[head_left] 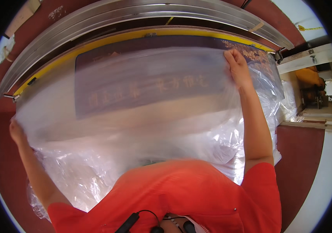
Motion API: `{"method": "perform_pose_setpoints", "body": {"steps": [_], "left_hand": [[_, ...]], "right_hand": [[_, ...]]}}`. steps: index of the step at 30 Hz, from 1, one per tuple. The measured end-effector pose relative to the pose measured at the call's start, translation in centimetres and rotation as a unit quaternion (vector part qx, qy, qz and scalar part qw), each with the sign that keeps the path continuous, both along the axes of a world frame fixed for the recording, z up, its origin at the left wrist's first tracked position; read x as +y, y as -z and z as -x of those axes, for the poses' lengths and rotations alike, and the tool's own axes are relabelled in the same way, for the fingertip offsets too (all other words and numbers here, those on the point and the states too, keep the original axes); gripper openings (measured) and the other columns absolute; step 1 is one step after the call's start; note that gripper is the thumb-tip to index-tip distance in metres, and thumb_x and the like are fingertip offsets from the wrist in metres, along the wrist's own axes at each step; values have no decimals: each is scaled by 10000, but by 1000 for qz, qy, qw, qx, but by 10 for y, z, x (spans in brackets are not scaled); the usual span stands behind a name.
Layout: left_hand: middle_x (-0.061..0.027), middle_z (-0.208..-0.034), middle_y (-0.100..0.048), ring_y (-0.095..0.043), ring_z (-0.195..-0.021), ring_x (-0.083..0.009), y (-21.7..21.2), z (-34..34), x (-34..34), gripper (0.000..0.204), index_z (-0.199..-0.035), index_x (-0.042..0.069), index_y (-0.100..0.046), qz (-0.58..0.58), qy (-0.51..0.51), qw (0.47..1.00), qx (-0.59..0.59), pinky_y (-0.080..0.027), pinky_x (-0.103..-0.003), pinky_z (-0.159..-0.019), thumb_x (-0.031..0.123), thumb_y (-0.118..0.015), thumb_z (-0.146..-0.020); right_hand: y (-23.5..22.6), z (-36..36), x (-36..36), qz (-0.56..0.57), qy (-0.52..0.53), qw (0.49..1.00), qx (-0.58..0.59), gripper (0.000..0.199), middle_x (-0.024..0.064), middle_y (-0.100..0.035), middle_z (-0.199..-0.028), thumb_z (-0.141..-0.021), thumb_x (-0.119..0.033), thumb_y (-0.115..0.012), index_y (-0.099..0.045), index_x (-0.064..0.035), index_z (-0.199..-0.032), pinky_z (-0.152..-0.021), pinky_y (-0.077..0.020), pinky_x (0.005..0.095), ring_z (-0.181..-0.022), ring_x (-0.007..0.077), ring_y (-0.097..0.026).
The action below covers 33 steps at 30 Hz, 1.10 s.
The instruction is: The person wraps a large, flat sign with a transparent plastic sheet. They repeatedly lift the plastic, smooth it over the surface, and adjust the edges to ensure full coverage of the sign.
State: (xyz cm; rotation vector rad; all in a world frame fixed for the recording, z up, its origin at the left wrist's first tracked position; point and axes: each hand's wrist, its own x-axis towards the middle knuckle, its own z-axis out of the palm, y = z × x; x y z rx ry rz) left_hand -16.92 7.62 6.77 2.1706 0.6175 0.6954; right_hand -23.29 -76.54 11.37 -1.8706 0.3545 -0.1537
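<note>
A wide sheet of clear plastic film (135,136) stretches between my two hands, blurred by motion. At the far left my left hand (17,132) is closed on one edge of it. My right hand (236,66), farther off to the right, pinches another edge. Through the film shows a dark printed panel (251,50) with lettering and a gold pattern at its right end. It lies on a table whose far side has a yellow strip (107,42). More film bunches in shiny folds near my body and beneath my right forearm.
A long curved-looking metal rail (135,12) spans the far side beyond the table. A clamp-like fitting (278,55) sits at the strip's right end. Red-brown floor (302,155) shows at the right, beside a doorway (317,93) with objects beyond.
</note>
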Motion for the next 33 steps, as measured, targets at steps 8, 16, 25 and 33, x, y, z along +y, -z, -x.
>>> {"method": "perform_pose_setpoints", "body": {"steps": [8, 16, 25, 33], "left_hand": [[-89, -791, -587, -538, -747, -205, 36, -164, -58, 528, -903, -17, -567, -166, -46, 985, 2, -408, -299, -690, 477, -516, -723], [-118, -937, -560, -517, -856, -205, 41, -162, -107, 579, -966, -48, -540, 127, 18, 992, 5, -384, -289, -761, 478, -436, -748], [-117, -849, -563, -513, -760, -171, 32, -158, -127, 461, -890, -46, -556, 107, -66, 989, 78, -404, -274, -619, 345, -333, -791], [-31, -719, -533, -465, -561, -101, 25, -151, -153, 255, -812, 46, -555, 318, 32, 947, -36, -370, -224, -488, 275, -443, -811]], "right_hand": [[15, -104, -77, 211, 144, 964, -69, 332, 33, -533, -628, -680, -343, -618, -540, -20, -669, -557, -395, 245, -554, 131, -473], [28, -91, -77, 264, 257, 930, 11, 476, 120, -582, -730, -660, -487, -573, -567, -14, -712, -661, -408, 293, -707, 204, -544], [35, -87, -84, 231, 287, 929, -18, 460, 186, -552, -938, -746, -397, -360, -573, -18, -897, -798, -348, 330, -912, 299, -499], [26, -82, -87, 139, 183, 973, -17, 583, 165, -551, -930, -691, -487, -463, -556, 29, -945, -796, -343, 296, -901, 220, -486]]}}
